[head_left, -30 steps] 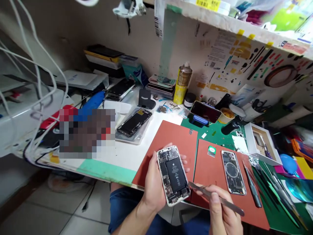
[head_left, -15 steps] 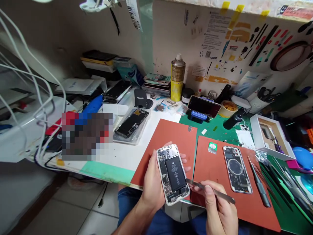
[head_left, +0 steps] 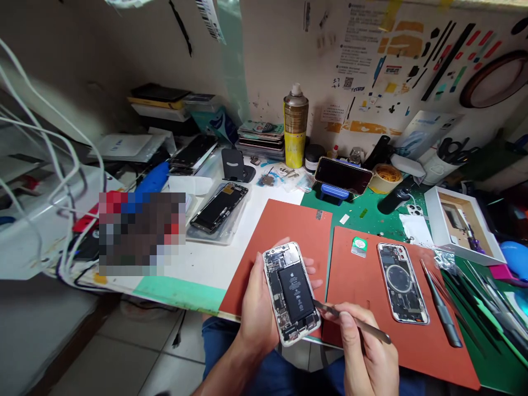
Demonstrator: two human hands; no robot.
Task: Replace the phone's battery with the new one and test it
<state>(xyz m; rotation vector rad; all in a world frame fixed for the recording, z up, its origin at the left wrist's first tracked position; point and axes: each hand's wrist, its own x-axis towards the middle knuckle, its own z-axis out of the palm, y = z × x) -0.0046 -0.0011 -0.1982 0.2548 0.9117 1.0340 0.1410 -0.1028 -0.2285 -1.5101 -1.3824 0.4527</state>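
Note:
My left hand [head_left: 256, 308] is closed round an opened smartphone [head_left: 275, 300], holding it tilted above the front edge of the red-brown mat [head_left: 284, 220]. A black battery [head_left: 296, 292] fills much of the phone's inside, with circuit boards and small metal parts around it. In my right hand [head_left: 367, 349] is a pair of metal tweezers [head_left: 363, 327], pinched between thumb and fingers. Their tips reach the phone's right edge beside the battery; whether they grip anything there is too small to tell. A phone back housing [head_left: 403, 283] with a round coil lies on the right mat [head_left: 355, 275].
A screwdriver [head_left: 443, 311] and several tweezers [head_left: 474, 308] lie at the right. A detached screen [head_left: 220, 208] rests on a plastic case at the left. Behind the mats stand a phone on a blue stand [head_left: 336, 191], a spray can [head_left: 295, 126] and a white box [head_left: 462, 225].
The camera view has shifted slightly. The tweezers and my right hand have moved a little left, with the tips staying by the battery's edge. My left hand holds the phone much as before.

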